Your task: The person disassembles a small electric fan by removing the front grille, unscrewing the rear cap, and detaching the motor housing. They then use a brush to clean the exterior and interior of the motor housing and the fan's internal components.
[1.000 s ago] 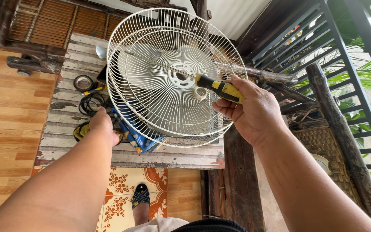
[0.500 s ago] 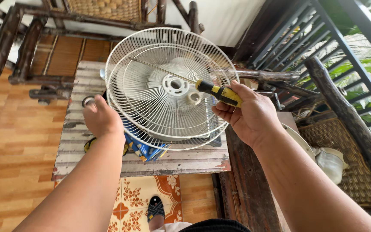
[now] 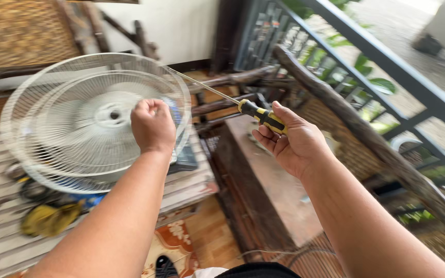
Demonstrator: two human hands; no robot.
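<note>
Left hand fisted over the white wire fan guard lying on the slatted tabletop, fingers curled on its mesh; right hand grips a yellow-black screwdriver, shaft pointing at the guard's rim.

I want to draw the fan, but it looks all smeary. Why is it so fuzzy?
In the head view, the white fan guard and slatted table are smeared by motion blur; the left hand, right hand and screwdriver look sharper; daylight washes out the upper right.
</note>
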